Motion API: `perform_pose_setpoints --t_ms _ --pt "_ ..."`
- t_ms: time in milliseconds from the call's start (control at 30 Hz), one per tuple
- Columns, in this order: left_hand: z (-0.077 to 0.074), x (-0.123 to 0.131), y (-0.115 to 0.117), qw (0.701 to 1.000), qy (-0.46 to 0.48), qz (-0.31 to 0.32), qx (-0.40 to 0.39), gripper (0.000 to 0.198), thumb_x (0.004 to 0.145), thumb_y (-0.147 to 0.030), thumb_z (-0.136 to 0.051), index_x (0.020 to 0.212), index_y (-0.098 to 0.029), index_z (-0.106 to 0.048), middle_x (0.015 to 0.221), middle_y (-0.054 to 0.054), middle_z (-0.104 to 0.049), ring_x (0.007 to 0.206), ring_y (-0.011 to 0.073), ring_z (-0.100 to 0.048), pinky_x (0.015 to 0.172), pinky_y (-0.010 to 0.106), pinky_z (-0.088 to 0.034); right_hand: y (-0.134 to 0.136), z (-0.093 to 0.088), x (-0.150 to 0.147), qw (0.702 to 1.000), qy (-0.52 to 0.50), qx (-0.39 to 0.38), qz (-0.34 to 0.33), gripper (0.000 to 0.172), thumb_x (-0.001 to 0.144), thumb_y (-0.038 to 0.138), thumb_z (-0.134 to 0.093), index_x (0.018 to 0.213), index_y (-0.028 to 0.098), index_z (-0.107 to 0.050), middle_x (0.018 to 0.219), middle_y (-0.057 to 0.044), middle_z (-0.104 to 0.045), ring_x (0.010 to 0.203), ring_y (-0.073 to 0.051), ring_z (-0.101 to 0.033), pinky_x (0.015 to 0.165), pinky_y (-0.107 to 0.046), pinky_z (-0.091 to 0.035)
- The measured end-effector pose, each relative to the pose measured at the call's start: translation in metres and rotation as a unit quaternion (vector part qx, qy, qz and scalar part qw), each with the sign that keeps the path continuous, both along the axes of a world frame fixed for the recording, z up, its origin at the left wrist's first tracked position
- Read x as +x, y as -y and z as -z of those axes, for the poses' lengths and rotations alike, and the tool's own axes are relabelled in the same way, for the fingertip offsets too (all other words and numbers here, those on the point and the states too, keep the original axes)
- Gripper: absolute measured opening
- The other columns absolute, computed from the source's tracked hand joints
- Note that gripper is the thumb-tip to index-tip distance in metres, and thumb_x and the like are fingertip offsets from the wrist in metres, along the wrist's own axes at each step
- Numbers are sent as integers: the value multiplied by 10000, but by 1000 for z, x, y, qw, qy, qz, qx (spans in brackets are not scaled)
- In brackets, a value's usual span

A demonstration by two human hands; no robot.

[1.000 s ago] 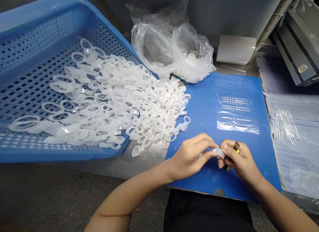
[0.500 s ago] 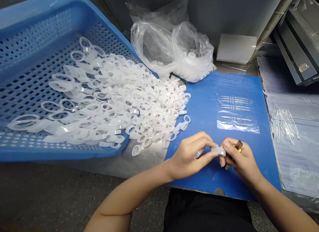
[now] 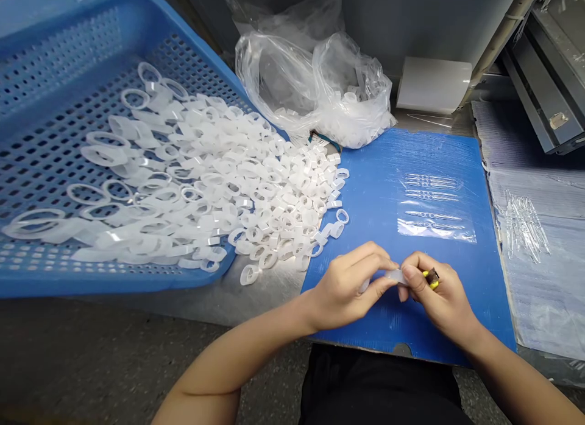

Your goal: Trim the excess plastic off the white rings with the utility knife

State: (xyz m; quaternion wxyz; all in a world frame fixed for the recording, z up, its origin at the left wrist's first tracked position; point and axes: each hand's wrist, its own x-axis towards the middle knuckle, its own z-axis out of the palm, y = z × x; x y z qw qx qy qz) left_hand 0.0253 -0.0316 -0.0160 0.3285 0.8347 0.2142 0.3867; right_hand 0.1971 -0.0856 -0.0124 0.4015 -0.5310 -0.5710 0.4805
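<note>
My left hand and my right hand are close together above a blue plastic board. Between their fingertips is a translucent white ring, partly hidden by my fingers. My right hand also grips a small yellow-handled tool with a dark tip; most of it is hidden in my fingers. A heap of similar white rings lies to the left of my left hand, spilling from a blue perforated tray.
A clear plastic bag of white rings sits behind the board. A flat bag of clear strips lies on the board. Loose clear pieces rest on a pale sheet to the right, beside a metal rack.
The ring has turned between my fingers and shows less of its face. The yellow-handled tool has shifted in my right hand, its lower end no longer showing.
</note>
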Motion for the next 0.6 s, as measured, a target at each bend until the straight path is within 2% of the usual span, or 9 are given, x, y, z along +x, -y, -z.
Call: perform_pose_setpoints --t_ms 200,300,433,600 --pt "-4 -1 -2 1000 13 -16 -12 44 881 -129 -585 914 -153 -601 789 44 -669 713 120 -626 605 200 -503 0 0 0 998 -63 -31 4 447 963 499 -432 676 190 -576 474 34 -510 397 -90 -328 426 -242 -280" --pt "-5 -1 -2 1000 11 -16 -19 29 876 -138 -597 897 -157 -600 779 42 -668 703 121 -624 590 202 -497 0 1 1 996 -84 -40 8 414 957 488 -453 693 189 -566 519 20 -566 412 -89 -346 431 -237 -286" --pt "-2 0 0 999 -5 -14 -31 30 873 -129 -587 880 -158 -588 778 40 -655 686 120 -609 587 208 -495 -1 0 0 999 -39 -32 18 384 917 504 -515 680 202 -518 541 12 -590 463 -107 -431 470 -237 -323" --pt "4 5 6 999 -32 -7 37 54 885 -99 -532 900 -129 -574 775 58 -635 713 139 -607 619 226 -508 -2 2 -1 998 7 -34 43 451 921 509 -491 585 210 -450 471 21 -542 441 -106 -438 472 -240 -325"
